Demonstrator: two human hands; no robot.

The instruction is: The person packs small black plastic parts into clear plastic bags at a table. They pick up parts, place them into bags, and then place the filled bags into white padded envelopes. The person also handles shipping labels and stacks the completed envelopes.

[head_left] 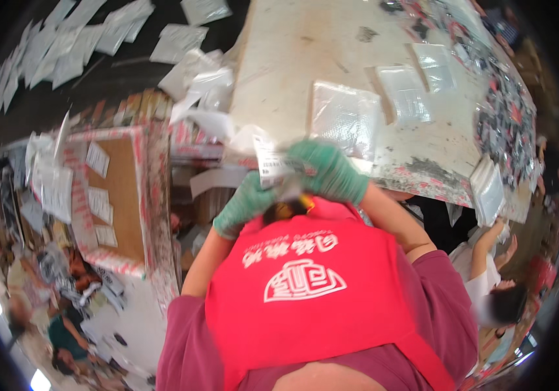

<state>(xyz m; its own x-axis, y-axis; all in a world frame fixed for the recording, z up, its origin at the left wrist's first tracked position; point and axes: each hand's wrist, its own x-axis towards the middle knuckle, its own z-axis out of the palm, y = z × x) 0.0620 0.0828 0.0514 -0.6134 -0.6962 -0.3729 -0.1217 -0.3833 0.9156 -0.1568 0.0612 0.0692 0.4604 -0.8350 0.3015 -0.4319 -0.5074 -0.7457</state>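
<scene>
In front of my red apron, my two hands wear green knit gloves and come together at the table's near edge. My left hand (247,203) has its fingers closed at the lower side of a white printed label (267,161). From the other side my right hand (329,171) closes on the label's right end. A small greyish, blurred piece (290,188) shows between the gloves; its kind cannot be made out. Just below it, something black and yellow (287,210) lies against the apron. Beyond my right hand, a clear plastic-wrapped flat packet (346,120) lies on the table.
On the worn table (286,58) lie more flat packets (404,94), with many small dark packets (514,117) along its right side. White paper strips (204,85) heap at its left edge. A shallow wooden-bottomed tray (117,208) stands left. A co-worker (488,260) holds packets at right.
</scene>
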